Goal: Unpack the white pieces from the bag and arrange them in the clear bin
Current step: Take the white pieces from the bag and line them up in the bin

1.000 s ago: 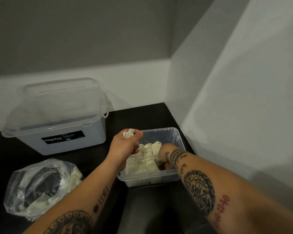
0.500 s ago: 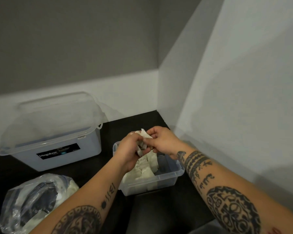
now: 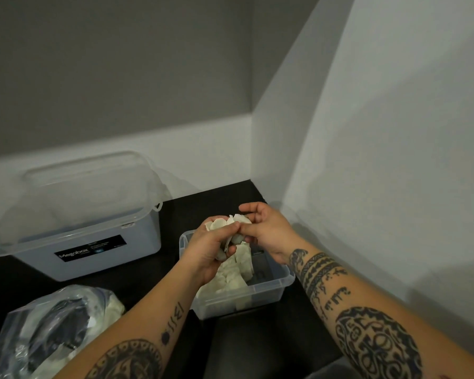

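Small clear plastic bin (image 3: 268,292) is half packed with flat white pieces (image 3: 234,279); the crinkly clear plastic bag (image 3: 33,332) lies open, front left.

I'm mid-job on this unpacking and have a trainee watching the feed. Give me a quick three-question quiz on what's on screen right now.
1. True or false: the left hand holds nothing.
2. Multiple choice: where is the plastic bag? A) inside the clear bin B) on the black surface at lower left C) on top of the lidded Megabox container
3. Fill the blank: both hands are above the ____.

Key
1. False. The left hand grips a bunch of white pieces, and the right hand pinches them at the top.
2. B. White pieces still show inside the bag.
3. The clear bin, already partly filled with white pieces, to the right of the Megabox container.
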Tool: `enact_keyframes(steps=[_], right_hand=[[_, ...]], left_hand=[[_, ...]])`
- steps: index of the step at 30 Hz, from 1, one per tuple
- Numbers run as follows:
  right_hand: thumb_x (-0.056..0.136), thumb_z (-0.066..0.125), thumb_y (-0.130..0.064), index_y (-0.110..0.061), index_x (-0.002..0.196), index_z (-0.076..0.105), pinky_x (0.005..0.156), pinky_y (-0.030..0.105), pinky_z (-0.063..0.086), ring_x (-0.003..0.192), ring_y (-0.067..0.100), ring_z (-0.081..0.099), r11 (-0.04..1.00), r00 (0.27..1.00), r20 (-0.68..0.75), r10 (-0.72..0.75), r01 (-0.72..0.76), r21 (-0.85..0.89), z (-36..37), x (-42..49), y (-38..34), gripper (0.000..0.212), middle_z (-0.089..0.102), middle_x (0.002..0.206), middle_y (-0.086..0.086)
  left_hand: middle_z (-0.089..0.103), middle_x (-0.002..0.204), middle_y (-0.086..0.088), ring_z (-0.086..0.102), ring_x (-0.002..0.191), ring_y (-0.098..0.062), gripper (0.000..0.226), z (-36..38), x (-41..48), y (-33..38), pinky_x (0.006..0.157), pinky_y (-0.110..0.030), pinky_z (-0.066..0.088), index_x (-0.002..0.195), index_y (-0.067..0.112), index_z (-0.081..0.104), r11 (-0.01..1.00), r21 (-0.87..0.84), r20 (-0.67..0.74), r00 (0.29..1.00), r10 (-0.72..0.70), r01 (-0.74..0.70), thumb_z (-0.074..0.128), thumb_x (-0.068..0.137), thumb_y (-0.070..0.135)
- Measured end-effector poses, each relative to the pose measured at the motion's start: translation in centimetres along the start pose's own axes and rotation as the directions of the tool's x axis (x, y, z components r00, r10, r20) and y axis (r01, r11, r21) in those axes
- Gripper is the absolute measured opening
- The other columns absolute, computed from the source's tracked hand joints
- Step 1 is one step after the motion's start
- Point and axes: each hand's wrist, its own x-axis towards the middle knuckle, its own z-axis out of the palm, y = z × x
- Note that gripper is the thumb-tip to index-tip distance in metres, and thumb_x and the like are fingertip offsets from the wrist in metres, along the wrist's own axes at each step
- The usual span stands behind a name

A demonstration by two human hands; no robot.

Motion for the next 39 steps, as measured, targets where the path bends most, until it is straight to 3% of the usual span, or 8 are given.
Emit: enact_keyframes(steps=[5, 10, 13, 16, 19, 24, 34, 39], right_hand=[[0.09, 0.074, -0.007, -0.012, 0.123, 0.061, 0.072, 0.027, 0.059, 0.083, 0.018, 0.07, 0.968, 0.992, 0.026, 0.122, -0.125, 0.217, 0.2, 0.2, 0.3, 0.036, 0.072, 0.107, 0.011], [0.093, 0.071, -0.011, -0.013, 0.11, 0.068, 0.065, 0.024, 0.057, 0.07, 0.011, 0.067, 0.99, 0.991, -0.055, 0.125, -0.121, 0.069, 0.4, 0.8, 1.0, 0.017, 0.073, 0.094, 0.008], [0.095, 0.067, -0.011, -0.02, 0.107, 0.066, 0.072, 0.027, 0.061, 0.078, 0.012, 0.069, 0.967, 0.992, -0.112, 0.054, -0.08, -0.241, 0.3, 1.0, 1.5, 0.015, 0.072, 0.099, 0.004], [0.096, 0.065, -0.012, -0.025, 0.119, 0.065, 0.085, 0.025, 0.054, 0.1, 0.013, 0.066, 0.726, 0.996, -0.038, 0.079, -0.083, -0.682, 0.5, 1.1, 2.1, 0.027, 0.067, 0.114, -0.005], [0.096, 0.062, -0.008, -0.018, 0.134, 0.062, 0.099, 0.029, 0.048, 0.121, 0.02, 0.06, 0.436, 0.984, -0.039, 0.176, -0.113, -0.893, 1.0, 2.0, 3.2, 0.039, 0.062, 0.132, 0.0], [0.095, 0.063, -0.01, -0.007, 0.133, 0.059, 0.1, 0.031, 0.052, 0.12, 0.025, 0.062, 0.241, 0.96, -0.07, 0.27, -0.137, -0.961, 2.1, 3.2, 5.3, 0.038, 0.064, 0.131, 0.01], [0.092, 0.069, -0.008, -0.006, 0.127, 0.063, 0.1, 0.031, 0.052, 0.12, 0.024, 0.062, 0.183, 0.948, -0.136, 0.287, -0.194, -0.964, 2.1, 4.3, 6.8, 0.035, 0.065, 0.129, 0.011], [0.096, 0.062, -0.005, -0.006, 0.129, 0.061, 0.097, 0.03, 0.051, 0.121, 0.025, 0.062, 0.154, 0.942, -0.169, 0.289, -0.22, -0.963, 2.1, 4.3, 6.4, 0.033, 0.065, 0.13, 0.012]], left_hand=[[0.071, 0.099, -0.012, 0.069, 0.081, -0.02, 0.022, -0.3, 0.2, 0.1, 0.052, -0.023, 0.052, 0.115, 0.01, 0.065, 0.998, -0.036, -0.044, 0.997, 0.056, -0.057, 0.07, 0.094, 0.006], [0.07, 0.107, -0.016, 0.067, 0.078, -0.018, 0.027, -1.4, 0.7, -0.4, 0.056, -0.025, 0.052, 0.117, 0.011, 0.066, 0.995, 0.009, -0.115, 0.989, 0.098, -0.097, 0.074, 0.091, 0.007], [0.069, 0.105, -0.014, 0.063, 0.081, -0.019, 0.029, -2.5, 0.9, -0.4, 0.058, -0.027, 0.051, 0.117, 0.014, 0.067, 0.992, 0.006, -0.173, 0.977, 0.127, -0.128, 0.075, 0.09, 0.008], [0.069, 0.099, -0.011, 0.063, 0.082, -0.02, 0.027, -3.2, 1.1, 0.0, 0.062, -0.029, 0.051, 0.116, 0.016, 0.067, 0.991, -0.02, -0.191, 0.973, 0.129, -0.136, 0.074, 0.092, 0.008], [0.069, 0.1, -0.011, 0.063, 0.083, -0.02, 0.025, -3.4, 1.3, 0.0, 0.065, -0.031, 0.051, 0.115, 0.017, 0.067, 0.992, 0.003, -0.197, 0.972, 0.125, -0.127, 0.074, 0.092, 0.008], [0.07, 0.107, -0.014, 0.064, 0.085, -0.021, 0.025, -3.5, 1.4, -0.3, 0.063, -0.029, 0.053, 0.114, 0.017, 0.068, 0.993, 0.018, -0.19, 0.975, 0.115, -0.114, 0.075, 0.091, 0.008], [0.067, 0.105, -0.011, 0.064, 0.083, -0.018, 0.024, -3.5, 1.3, 0.5, 0.063, -0.026, 0.052, 0.116, 0.017, 0.065, 0.997, -0.061, -0.156, 0.987, 0.031, -0.041, 0.073, 0.094, 0.013], [0.062, 0.112, -0.009, 0.061, 0.086, -0.018, 0.053, -3.8, 1.2, 1.1, 0.059, -0.025, 0.051, 0.127, 0.02, 0.059, 0.998, -0.066, -0.085, 0.996, -0.013, 0.008, 0.083, 0.082, 0.007]])
